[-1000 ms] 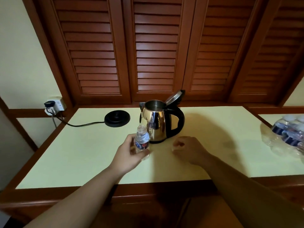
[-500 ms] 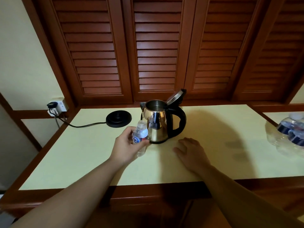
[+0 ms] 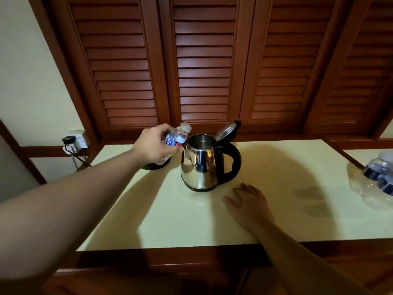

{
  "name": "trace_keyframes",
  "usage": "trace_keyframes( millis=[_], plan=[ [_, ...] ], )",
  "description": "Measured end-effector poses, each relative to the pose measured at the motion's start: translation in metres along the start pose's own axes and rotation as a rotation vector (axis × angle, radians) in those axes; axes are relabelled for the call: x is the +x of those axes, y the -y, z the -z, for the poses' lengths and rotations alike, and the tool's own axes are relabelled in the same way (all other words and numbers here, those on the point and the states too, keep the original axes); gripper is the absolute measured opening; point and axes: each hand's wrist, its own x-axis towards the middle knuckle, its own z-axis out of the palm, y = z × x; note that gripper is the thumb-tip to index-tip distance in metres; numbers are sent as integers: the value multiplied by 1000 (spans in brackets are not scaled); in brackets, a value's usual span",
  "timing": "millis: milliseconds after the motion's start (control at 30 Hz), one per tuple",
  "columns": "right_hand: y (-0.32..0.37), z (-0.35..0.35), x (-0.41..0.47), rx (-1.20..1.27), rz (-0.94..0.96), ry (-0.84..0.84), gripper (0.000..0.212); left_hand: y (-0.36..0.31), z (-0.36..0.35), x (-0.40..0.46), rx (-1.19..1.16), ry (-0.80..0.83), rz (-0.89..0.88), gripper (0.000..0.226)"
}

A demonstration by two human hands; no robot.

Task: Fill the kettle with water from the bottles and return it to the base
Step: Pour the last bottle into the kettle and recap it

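A steel kettle point(image 3: 201, 167) with a black handle stands on the pale table point(image 3: 276, 188), its lid point(image 3: 228, 129) tipped open. My left hand point(image 3: 152, 145) grips a small uncapped water bottle point(image 3: 177, 137) with a blue label, raised and tilted with its mouth toward the kettle's opening. The black base point(image 3: 156, 166) lies behind my left hand, mostly hidden by it. My right hand point(image 3: 248, 204) rests flat on the table just in front and right of the kettle, fingers spread.
A wrapped pack of water bottles point(image 3: 378, 179) sits at the table's right edge. The base's cable runs to a wall socket point(image 3: 75, 140) at the left. Wooden louvred shutters point(image 3: 204, 60) stand behind the table.
My left hand has lifted the bottle from the table up beside the kettle's rim and tilted it. My right hand has uncurled and now lies flat on the table.
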Motion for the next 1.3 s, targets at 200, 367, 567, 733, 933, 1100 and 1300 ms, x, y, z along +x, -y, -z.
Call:
trace_keyframes(
  millis=[200,367,567,733,933,1100,1300],
  plan=[
    [3,6,-3,2,8,-7,69,-4,9,22,258,88,-122,57],
    [4,6,-3,-1,5,-1,72,-6,16,31,379,122,-177,56],
    [5,7,-5,9,0,-7,71,-7,27,41,543,166,-208,60],
    [5,8,-6,14,4,-23,67,-8,37,46,585,185,-223,66],
    [5,8,-5,14,2,-14,70,-12,40,50,613,183,-266,67],
    [5,8,-6,38,-4,-31,69,-16,41,52,623,181,-284,67],
    [4,5,-3,23,-4,-42,69,-18,46,56,647,196,-289,69]
  ],
)
